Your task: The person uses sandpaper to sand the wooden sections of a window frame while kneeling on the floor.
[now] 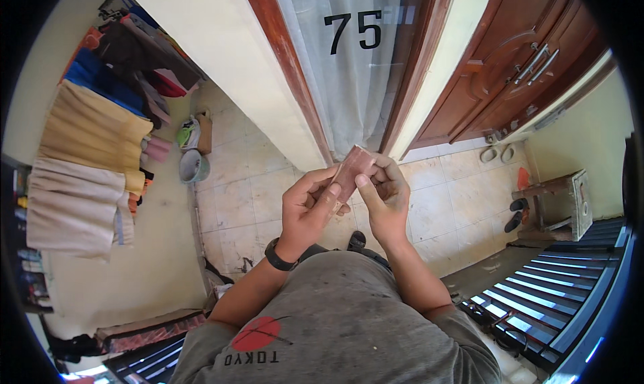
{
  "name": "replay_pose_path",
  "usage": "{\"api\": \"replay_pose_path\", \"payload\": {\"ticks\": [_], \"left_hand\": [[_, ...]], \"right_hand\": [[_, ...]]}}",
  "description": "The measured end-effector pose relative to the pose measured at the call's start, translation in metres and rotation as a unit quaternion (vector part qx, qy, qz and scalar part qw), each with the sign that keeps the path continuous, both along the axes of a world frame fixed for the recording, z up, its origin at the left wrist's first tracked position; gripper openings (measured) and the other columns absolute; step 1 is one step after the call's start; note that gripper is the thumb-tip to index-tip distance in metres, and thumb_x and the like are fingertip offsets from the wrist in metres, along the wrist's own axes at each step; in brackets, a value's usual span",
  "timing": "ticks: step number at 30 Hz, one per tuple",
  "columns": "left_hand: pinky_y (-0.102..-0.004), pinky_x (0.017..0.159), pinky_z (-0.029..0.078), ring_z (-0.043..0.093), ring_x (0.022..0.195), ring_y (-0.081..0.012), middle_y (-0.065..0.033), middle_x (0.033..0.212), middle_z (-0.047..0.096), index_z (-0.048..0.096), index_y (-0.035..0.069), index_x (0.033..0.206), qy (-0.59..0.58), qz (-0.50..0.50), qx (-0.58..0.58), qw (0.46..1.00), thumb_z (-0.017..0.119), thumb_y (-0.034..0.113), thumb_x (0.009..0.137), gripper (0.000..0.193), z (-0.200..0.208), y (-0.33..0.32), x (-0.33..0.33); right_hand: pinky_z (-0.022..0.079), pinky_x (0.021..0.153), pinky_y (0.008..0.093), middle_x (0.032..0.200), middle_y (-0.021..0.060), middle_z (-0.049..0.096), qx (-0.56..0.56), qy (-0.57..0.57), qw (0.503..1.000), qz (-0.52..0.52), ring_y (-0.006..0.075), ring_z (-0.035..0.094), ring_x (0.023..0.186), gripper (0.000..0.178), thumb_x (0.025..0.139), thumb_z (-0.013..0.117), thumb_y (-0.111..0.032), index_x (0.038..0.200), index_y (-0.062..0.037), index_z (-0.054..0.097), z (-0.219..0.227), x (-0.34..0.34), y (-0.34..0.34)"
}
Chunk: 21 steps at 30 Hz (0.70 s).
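Observation:
In front of my chest, both hands hold a small flat, reddish-brown rectangular piece that looks like folded sandpaper (353,171). My left hand (307,208) is closed on its lower left part, thumb lying on the face. On its right edge my right hand (385,195) grips, with the thumb pressed on the front and the fingers curled behind. The piece is tilted, its upper end leaning right. Beyond it stands a window with a worn reddish-brown wooden frame (295,55) and a white curtain (335,82) behind the glass.
Carved wooden double doors (500,68) are at the right, with sandals (498,154) on the tiled floor (235,203). A worn wooden stand (570,199) and a dark metal gate (550,283) lie nearer right. At left are hanging clothes (94,129) and a grey bucket (194,167).

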<state>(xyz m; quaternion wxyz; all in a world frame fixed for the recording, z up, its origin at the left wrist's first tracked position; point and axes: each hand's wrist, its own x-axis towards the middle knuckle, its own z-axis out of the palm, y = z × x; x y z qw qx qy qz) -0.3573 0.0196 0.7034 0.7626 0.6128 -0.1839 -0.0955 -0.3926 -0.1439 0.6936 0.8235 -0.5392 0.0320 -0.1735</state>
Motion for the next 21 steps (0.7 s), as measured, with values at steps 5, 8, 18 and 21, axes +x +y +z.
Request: {"api": "replay_pose_path", "payload": {"ticks": [5, 8, 18, 21], "left_hand": [[-0.0327, 0.072, 0.063, 0.076, 0.086, -0.0176, -0.0147, 0.113, 0.08, 0.067, -0.004, 0.145, 0.127, -0.057, -0.101, 0.985, 0.061, 0.01, 0.115, 0.033, 0.004, 0.011, -0.002], [-0.0335, 0.072, 0.062, 0.075, 0.085, -0.0169, -0.0138, 0.112, 0.08, 0.067, -0.003, 0.147, 0.161, -0.097, -0.131, 0.973, 0.06, 0.011, 0.116, 0.035, -0.002, 0.01, -0.006], [-0.0256, 0.067, 0.055, 0.069, 0.086, -0.0097, -0.0129, 0.116, 0.076, 0.049, -0.001, 0.161, -0.023, -0.064, 0.029, 0.997, 0.074, 0.011, 0.108, 0.059, 0.024, -0.025, -0.033], [-0.0235, 0.064, 0.052, 0.067, 0.081, -0.0079, -0.012, 0.114, 0.075, 0.04, 0.002, 0.163, -0.022, -0.08, 0.002, 0.997, 0.075, 0.011, 0.108, 0.066, 0.024, -0.027, -0.037]], "right_hand": [[0.06, 0.095, 0.0338, 0.13, 0.013, 0.072, -0.023, -0.061, 0.997, 0.05, 0.0183, 0.07, 0.118, 0.042, 0.109, 0.071, -0.003, 0.148, 0.0032, 0.059, -0.005, -0.009, 0.004], [0.06, 0.092, 0.0349, 0.129, 0.0123, 0.072, 0.044, -0.057, 0.992, 0.102, 0.0183, 0.07, 0.115, 0.041, 0.109, 0.071, -0.004, 0.148, 0.0022, 0.06, -0.004, -0.019, 0.0], [0.054, 0.109, 0.0382, 0.134, 0.0129, 0.071, 0.061, -0.045, 0.996, 0.038, 0.0215, 0.068, 0.126, 0.047, 0.109, 0.069, -0.003, 0.153, 0.0053, 0.057, -0.002, -0.049, -0.019], [0.048, 0.118, 0.0398, 0.14, 0.0143, 0.07, 0.046, -0.06, 0.996, 0.057, 0.0232, 0.066, 0.133, 0.055, 0.107, 0.069, 0.0, 0.16, 0.0048, 0.052, -0.001, -0.058, -0.026]]}}
